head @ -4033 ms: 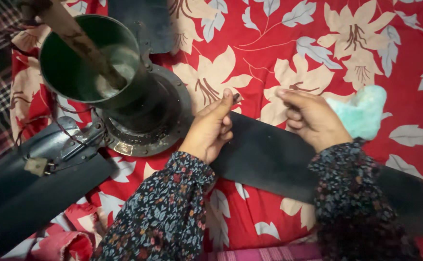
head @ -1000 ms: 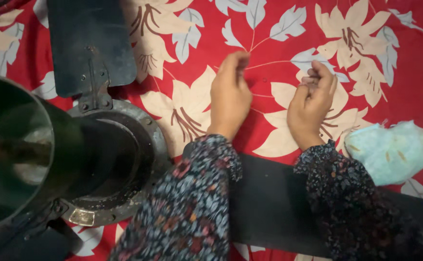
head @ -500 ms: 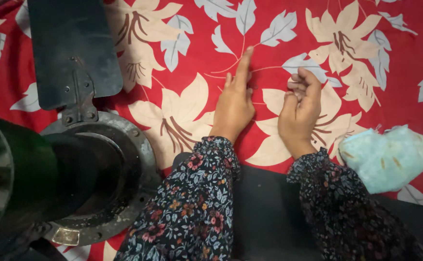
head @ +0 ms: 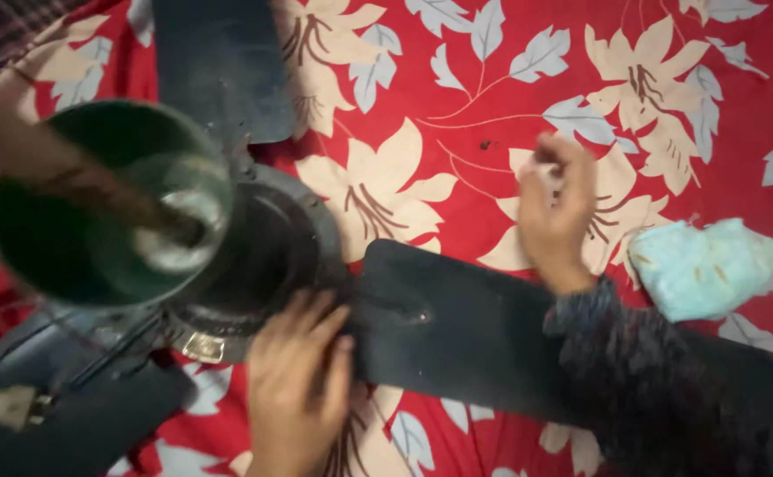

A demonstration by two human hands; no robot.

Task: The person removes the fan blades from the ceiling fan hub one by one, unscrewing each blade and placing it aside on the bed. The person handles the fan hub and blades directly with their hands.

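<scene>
— Since only the head view is given, what is seen of the hands there?

— The left hand [head: 298,389] is laid at the lower middle of the frame, its fingers spread and pressed flat on the inner end of the dark fan blade [head: 492,344], right where that blade meets the round motor housing [head: 272,256]. Nothing is gripped; the blade appears to be steadied or pushed toward the hub. The right hand [head: 556,212] is raised at the centre right, loosely curled, with something small and pale seemingly pinched at the fingertips; what it is cannot be told through the blur.

— And what is placed around them?

— A green cup-shaped canopy [head: 108,203] with its rod is seen at the left, tilted toward the camera. A second blade [head: 223,66] is still fastened at the upper left, a third at the lower left. A crumpled pale blue cloth [head: 713,265] is lying at the right on the red floral sheet [head: 457,71]. A tiny dark speck [head: 485,144] is left on the sheet above centre.

— What is changed from half a second earlier?

— The left hand has been drawn back from the sheet down to the blade, while the right has been kept near its former spot.
</scene>
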